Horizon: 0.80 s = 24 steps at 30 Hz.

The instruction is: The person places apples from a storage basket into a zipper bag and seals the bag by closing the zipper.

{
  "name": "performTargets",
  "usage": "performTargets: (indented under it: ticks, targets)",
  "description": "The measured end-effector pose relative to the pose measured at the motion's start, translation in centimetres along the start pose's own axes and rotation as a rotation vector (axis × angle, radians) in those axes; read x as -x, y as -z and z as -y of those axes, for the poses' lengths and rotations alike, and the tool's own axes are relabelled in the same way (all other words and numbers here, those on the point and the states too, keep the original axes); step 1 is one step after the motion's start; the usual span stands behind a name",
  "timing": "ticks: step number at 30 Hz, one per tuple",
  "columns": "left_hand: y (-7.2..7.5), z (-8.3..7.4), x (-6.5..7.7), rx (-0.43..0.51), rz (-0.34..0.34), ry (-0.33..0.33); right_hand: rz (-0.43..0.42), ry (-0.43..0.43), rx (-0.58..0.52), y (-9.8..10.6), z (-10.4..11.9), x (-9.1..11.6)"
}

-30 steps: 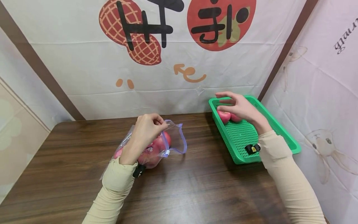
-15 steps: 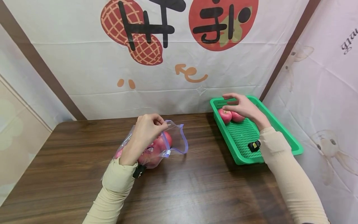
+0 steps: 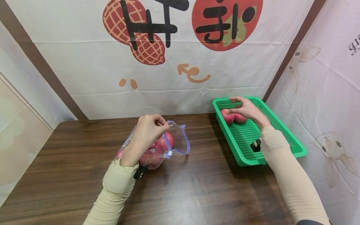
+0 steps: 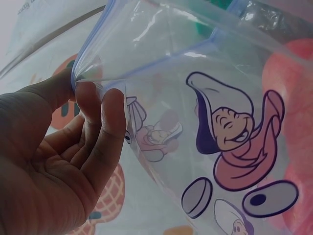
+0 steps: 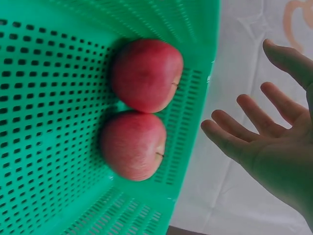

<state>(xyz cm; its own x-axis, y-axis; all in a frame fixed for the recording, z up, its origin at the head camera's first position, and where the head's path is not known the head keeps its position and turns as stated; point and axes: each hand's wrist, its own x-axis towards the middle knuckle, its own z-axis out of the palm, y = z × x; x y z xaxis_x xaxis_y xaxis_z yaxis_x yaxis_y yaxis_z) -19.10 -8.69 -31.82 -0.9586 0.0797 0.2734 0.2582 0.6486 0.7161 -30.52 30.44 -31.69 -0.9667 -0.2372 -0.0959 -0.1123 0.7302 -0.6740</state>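
Note:
My left hand (image 3: pixel 147 131) pinches the rim of a clear zip bag (image 4: pixel 161 58) between thumb and fingertips. The bag's purple-edged mouth gapes toward the right, and cartoon figures are printed on its side. Red apples (image 3: pixel 168 140) lie inside it, partly hidden by the hand and wrist. Over the far end of a green basket (image 3: pixel 231 149), my right hand (image 3: pixel 247 110) hovers with fingers spread and nothing in them. Two red apples touch each other in that basket, one apple (image 5: pixel 146 76) beside the other apple (image 5: pixel 133 147). In the right wrist view, the hand is apart from both.
A brown wooden table (image 3: pixel 180 190) bears the bag and the basket. White printed cloth (image 3: pixel 157 103) rises behind the table's far edge. Another cloth wall with rabbit prints (image 3: pixel 332 147) stands close to the basket's right side.
My right hand has shifted a little to the right over the basket, uncovering more of the two apples. The left hand keeps its pinch on the bag. The head view has turned slightly.

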Motion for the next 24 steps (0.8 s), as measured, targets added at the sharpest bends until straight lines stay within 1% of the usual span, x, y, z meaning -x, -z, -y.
performTargets:
  ticks: [5,8,12,16,20,24]
  targets:
    - [0.2,0.1,0.0,-0.005,-0.001,0.006,0.008,-0.049,0.006,-0.3,-1.0,-0.7]
    - [0.2,0.2,0.0,-0.001,0.007,0.007,-0.009,-0.078,0.011,-0.2,-1.8,-0.9]
    - [0.2,0.2,0.0,0.006,0.009,0.004,-0.049,-0.081,0.032,0.1,-2.8,-1.2]
    - [0.2,0.2,0.0,0.003,0.01,0.002,-0.069,-0.087,0.059,0.2,-3.7,-1.3]
    - [0.3,0.2,0.0,0.001,0.013,0.0,-0.058,-0.119,0.044,0.2,-4.4,-1.5]
    - [0.3,0.2,0.0,-0.006,0.011,0.001,-0.045,-0.143,0.067,0.1,-5.4,-2.0]
